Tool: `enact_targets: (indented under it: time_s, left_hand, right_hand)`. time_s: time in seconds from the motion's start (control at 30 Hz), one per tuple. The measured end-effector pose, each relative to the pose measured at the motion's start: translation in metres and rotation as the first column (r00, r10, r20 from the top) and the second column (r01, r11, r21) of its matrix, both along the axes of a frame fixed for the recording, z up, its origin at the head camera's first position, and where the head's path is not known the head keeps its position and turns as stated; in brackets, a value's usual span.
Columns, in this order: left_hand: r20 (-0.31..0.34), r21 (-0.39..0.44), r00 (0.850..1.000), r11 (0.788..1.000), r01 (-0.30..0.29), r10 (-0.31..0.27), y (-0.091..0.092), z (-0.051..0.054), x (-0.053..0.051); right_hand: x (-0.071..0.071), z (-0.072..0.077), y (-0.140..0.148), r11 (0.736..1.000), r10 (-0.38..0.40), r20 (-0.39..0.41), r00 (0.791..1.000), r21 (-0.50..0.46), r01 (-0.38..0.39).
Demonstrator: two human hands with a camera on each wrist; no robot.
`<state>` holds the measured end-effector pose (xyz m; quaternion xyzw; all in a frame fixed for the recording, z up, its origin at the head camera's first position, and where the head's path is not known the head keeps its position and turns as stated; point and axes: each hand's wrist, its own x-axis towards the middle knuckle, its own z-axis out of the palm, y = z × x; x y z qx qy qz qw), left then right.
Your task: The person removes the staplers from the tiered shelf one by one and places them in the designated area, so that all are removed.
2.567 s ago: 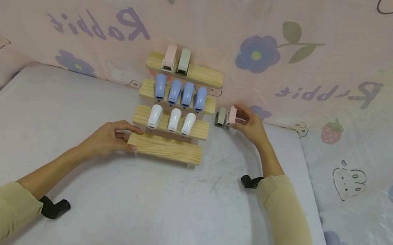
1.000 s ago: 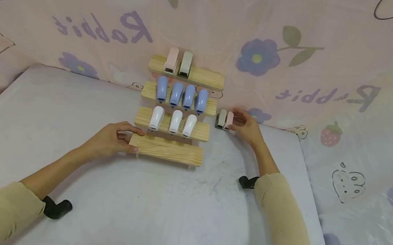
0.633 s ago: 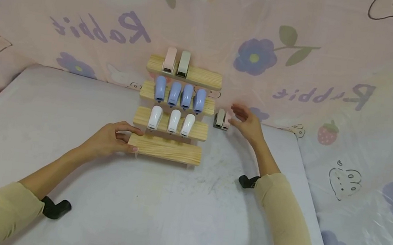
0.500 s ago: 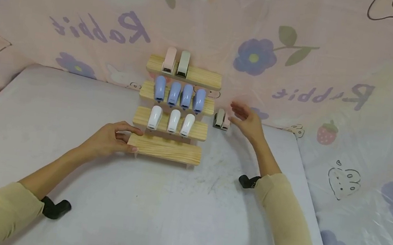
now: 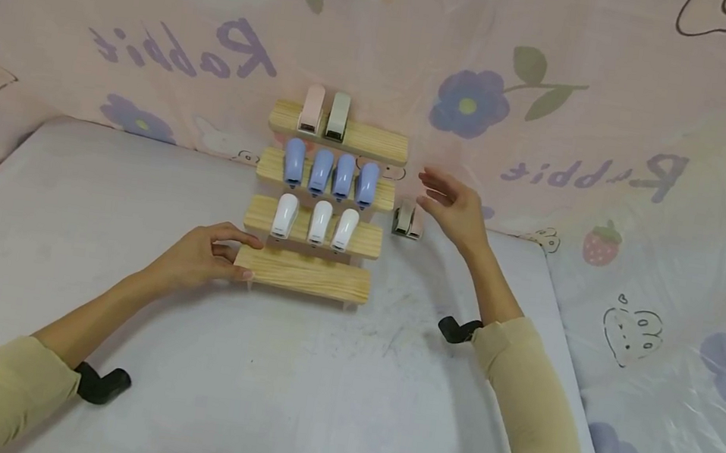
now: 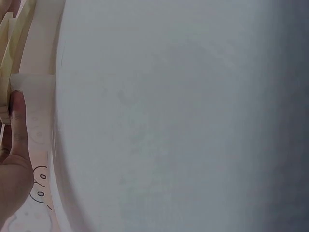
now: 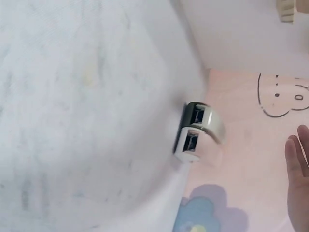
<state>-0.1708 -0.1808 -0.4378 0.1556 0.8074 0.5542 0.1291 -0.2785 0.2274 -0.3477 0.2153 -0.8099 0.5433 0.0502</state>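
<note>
Risen, my empty right hand (image 5: 456, 207) is nearer the unshelved pink plastic stapler (image 7: 195, 147), below-left, long axis running away; my left hand (image 5: 204, 255) grips the tiered pale-wood rack (image 5: 311, 275).

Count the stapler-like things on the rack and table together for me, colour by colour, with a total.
Blue ones: 4
White ones: 3
Pink ones: 2
Grey ones: 2
Total: 11
</note>
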Motion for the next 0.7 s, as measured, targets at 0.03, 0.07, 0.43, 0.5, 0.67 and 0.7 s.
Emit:
enact_targets:
  time_s: [0.03,0.07,0.43,0.5,0.67,0.7]
  left_hand:
    - [-0.002,0.003,1.000,1.000,0.001,-0.001,0.000,0.000,0.000]
    - [-0.004,0.006,1.000,1.000,0.002,-0.002,0.000,0.000,0.000]
    - [0.016,-0.022,1.000,1.000,-0.009,0.009,-0.003,0.000,0.001]
    - [0.017,-0.015,1.000,1.000,-0.006,0.007,-0.003,0.001,0.001]
    - [0.020,-0.023,1.000,1.000,0.001,0.000,0.000,0.001,-0.001]
    - [0.020,-0.029,1.000,1.000,0.000,0.000,0.000,0.001,-0.002]
  right_hand:
    - [0.001,0.002,-0.001,1.000,0.002,-0.008,1.000,-0.005,-0.002]
    - [0.002,0.005,-0.003,1.000,0.004,-0.018,1.000,-0.007,-0.004]
    - [0.006,0.028,-0.025,0.996,0.050,-0.108,0.993,-0.070,-0.058]
    - [0.006,0.032,-0.028,0.996,0.047,-0.126,0.991,-0.074,-0.057]
    - [0.006,0.041,-0.033,0.997,0.038,-0.153,0.987,-0.059,-0.047]
    - [0.007,0.043,-0.034,0.997,0.041,-0.159,0.986,-0.058,-0.051]
